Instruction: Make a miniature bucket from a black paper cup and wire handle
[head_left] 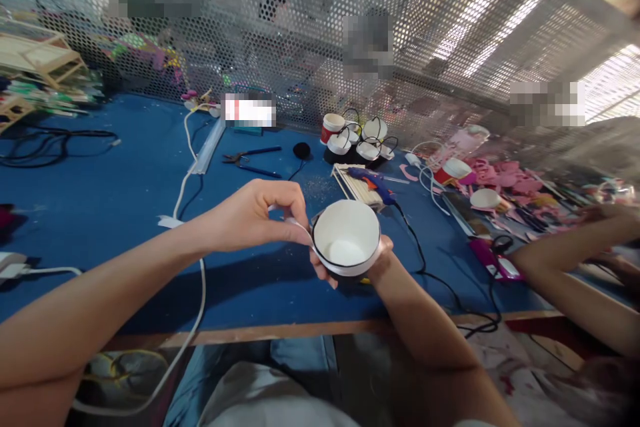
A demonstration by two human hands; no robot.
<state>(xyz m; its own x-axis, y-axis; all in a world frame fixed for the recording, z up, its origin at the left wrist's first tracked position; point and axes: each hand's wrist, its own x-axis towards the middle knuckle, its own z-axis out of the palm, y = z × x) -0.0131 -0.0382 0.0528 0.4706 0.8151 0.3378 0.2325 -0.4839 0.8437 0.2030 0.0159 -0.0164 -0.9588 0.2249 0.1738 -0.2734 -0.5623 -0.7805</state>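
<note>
My right hand (383, 250) is closed around a white paper cup (346, 235), held tilted so that its hollow inside faces me. A dark line runs along the cup's rim, and a white band shows on its lower outside. Thumb and fingers of my left hand (280, 213) pinch a thin white strip (300, 225) that reaches the cup's left side. Just behind the cup lies a blue glue gun (373, 183) on a small rack of pale sticks (350, 177).
Blue-handled pliers (255, 161) and a black round pad (301, 151) lie on the blue table (135, 173). Several small cups with black handles (367, 147) stand by the perforated metal screen (300, 33). White cable (203, 293) crosses at left. A co-worker's arm (565, 267) rests at right near pink pieces (510, 177).
</note>
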